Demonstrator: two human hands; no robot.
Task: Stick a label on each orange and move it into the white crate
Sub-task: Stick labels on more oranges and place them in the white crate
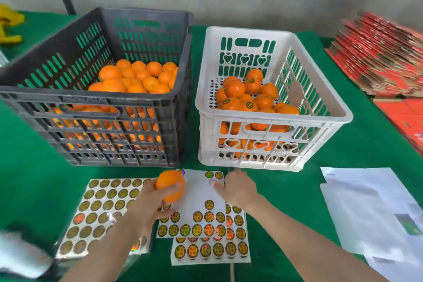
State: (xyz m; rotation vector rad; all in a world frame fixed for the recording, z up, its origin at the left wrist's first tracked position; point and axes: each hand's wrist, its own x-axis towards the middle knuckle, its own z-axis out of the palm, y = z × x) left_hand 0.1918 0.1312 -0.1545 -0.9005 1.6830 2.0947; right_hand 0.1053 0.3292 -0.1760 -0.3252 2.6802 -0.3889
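Along the near edge of the tabletop the sheets (198, 192) are lying overlapped, and this is where I'm expecting trouble. A label (209, 174) being peeled could be dragging the loose top sheet up with it, since nothing much is pinning that sheet down. It could also be folding onto itself before reaching the fruit. The orange (170, 186) is hanging just above the top sheet's far left corner, and a slackening grip could be sending it rolling across the labels.

The left hand (146, 201) is gripping that orange, fingers curled round under it and thumb (175, 186) pressing its near face. The right hand (237, 186) is resting on the top sheet's far right corner. Its fingers are lying loosely together and its thumb (214, 183) is stretching toward the two labels there. Whether it is lifting one yet, I cannot tell.

Farther back, the black crate (98, 107) on the left is holding bare oranges. The white crate (272, 121) beside it is filling with labelled ones.
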